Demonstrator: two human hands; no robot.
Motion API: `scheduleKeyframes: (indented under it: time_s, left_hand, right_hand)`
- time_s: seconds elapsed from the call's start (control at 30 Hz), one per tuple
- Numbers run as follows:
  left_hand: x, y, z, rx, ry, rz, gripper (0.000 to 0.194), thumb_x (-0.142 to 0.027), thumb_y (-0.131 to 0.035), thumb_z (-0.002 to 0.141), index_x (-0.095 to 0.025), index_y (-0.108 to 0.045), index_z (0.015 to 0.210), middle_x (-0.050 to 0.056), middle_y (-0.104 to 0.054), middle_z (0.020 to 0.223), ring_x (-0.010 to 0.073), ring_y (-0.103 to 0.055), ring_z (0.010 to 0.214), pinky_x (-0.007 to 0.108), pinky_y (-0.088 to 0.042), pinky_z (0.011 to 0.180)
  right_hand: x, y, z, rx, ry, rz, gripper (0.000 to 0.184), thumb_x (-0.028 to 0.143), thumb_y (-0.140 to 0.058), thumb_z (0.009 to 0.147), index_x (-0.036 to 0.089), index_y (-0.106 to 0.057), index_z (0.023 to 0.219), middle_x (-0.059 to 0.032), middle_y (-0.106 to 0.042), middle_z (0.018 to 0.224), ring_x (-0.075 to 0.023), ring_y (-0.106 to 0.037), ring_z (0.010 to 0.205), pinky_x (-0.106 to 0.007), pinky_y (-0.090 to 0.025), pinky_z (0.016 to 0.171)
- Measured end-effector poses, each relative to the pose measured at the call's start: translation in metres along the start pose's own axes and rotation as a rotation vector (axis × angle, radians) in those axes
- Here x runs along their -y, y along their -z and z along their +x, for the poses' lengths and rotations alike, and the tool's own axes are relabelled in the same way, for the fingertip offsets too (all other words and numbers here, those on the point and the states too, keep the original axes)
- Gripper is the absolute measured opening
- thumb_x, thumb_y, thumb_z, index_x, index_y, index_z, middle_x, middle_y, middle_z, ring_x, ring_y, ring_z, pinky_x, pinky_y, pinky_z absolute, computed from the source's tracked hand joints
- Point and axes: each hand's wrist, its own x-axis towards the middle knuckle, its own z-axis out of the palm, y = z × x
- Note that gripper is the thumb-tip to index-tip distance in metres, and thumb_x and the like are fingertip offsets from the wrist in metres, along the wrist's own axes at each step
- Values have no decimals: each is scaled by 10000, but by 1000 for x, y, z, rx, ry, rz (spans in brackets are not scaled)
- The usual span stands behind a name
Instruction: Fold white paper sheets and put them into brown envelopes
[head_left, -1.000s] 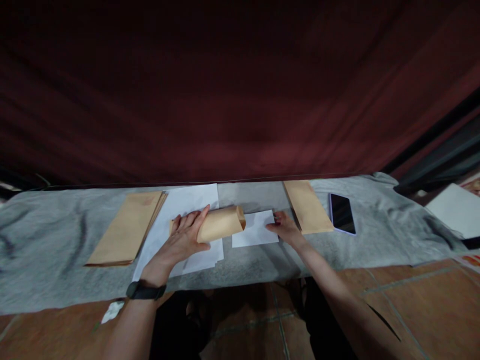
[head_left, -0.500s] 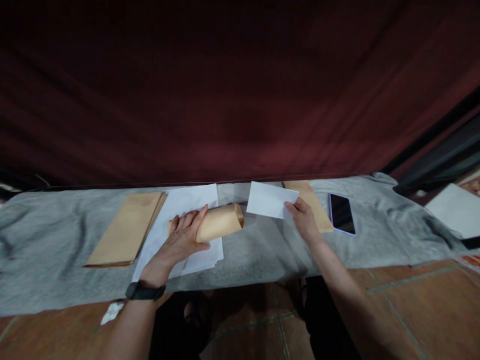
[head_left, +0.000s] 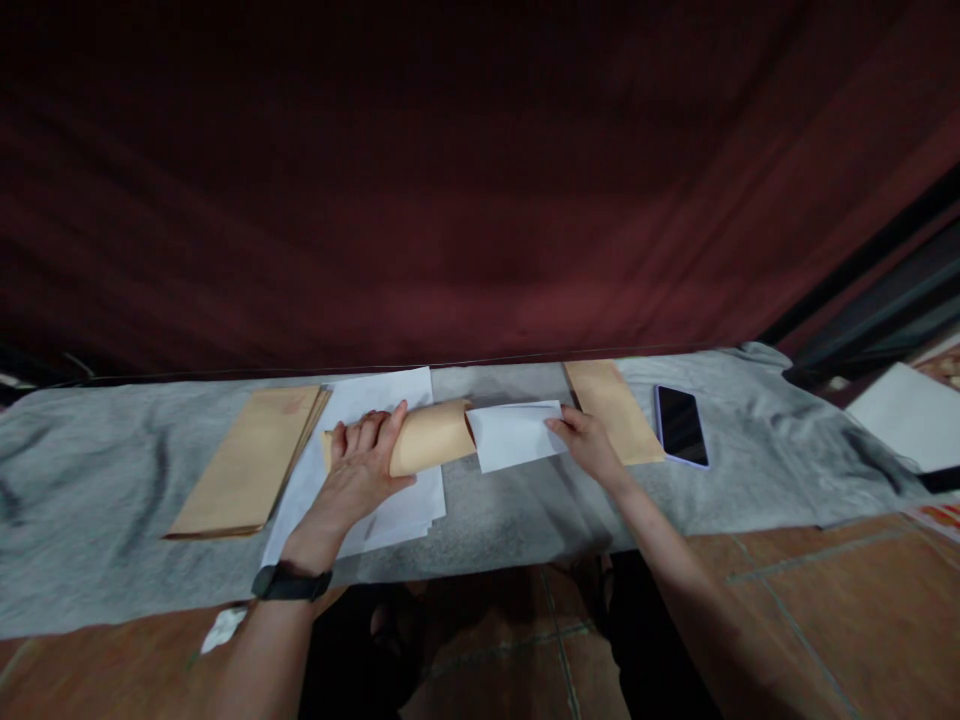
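My left hand (head_left: 367,455), with a dark band at the wrist, is wrapped round a brown paper envelope (head_left: 435,438) that bulges at its right end. The envelope lies over a stack of white paper sheets (head_left: 397,520). My right hand (head_left: 589,440) pinches the right end of a folded white paper (head_left: 517,435) between thumb and fingers. The paper's left edge is at the envelope's mouth; whether it is inside I cannot tell. Behind my right hand lies another brown envelope (head_left: 619,410).
A stack of brown envelopes (head_left: 247,460) lies at the left on the grey cloth (head_left: 510,530). A phone (head_left: 681,425) rests at the right. A dark red curtain (head_left: 480,200) hangs behind. A crumpled white scrap (head_left: 223,628) is on the tiled floor (head_left: 810,600).
My right hand has moved the folded white paper left and slightly down, up to the envelope's mouth. My left hand stays on the envelope, almost unmoved.
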Motion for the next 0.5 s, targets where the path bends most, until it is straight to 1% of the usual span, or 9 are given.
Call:
scheduleKeyframes:
  time_s: [0.07,0.1,0.2,0.27,0.3,0.37,0.5]
  left_hand:
    - [-1,1,0,-5,-29,2,1073,-323,-741,772,-241,-75,1609,182,-462,1426,393,-414,1361,659,-189,1172]
    - [-1,1,0,-6,-44,1,1065,-312,-738,773,-238,-81,1609,184,-463,1425,393,-411,1365,656,-188,1174]
    - [-1,0,1,-1,-70,-21,1064,-298,-732,774,-241,-74,1608,182,-467,1425,388,-417,1367,651,-195,1175]
    - [-2,-3,1,0,-60,-46,1085,-313,-737,770,-251,-53,1610,176,-474,1422,385,-432,1355,650,-205,1172]
    - [-2,-4,2,0,-52,-59,1098,-326,-742,768,-251,-42,1610,174,-479,1418,383,-442,1346,650,-210,1170]
    - [-3,-6,3,0,-37,-79,1120,-348,-753,762,-242,-32,1612,175,-487,1410,381,-457,1331,650,-219,1167]
    - [-5,-6,5,-12,-13,-82,1116,-346,-761,752,-212,-63,1613,189,-498,1396,389,-454,1336,665,-217,1164]
  right_hand:
    - [2,2,1,-7,3,32,331,529,-596,839,209,-666,790,-3,-625,699,-179,-536,670,-273,-403,604]
    - [4,4,2,-38,18,56,330,527,-608,831,206,-672,787,-3,-629,700,-180,-536,674,-276,-407,611]
    - [10,7,5,-226,56,133,330,520,-631,826,196,-675,776,-1,-631,705,-175,-533,690,-288,-422,652]
    - [13,6,5,-358,57,181,318,501,-630,837,189,-692,833,-9,-652,748,-179,-545,728,-298,-434,689]
    - [14,4,4,-399,57,201,315,494,-628,842,187,-698,864,-13,-662,771,-182,-551,746,-300,-440,701]
    - [16,-2,1,-411,64,215,312,493,-626,849,190,-696,869,-13,-659,772,-181,-546,748,-294,-438,692]
    - [12,-12,-5,-272,91,100,348,520,-613,873,211,-620,714,20,-558,634,-157,-480,643,-268,-372,597]
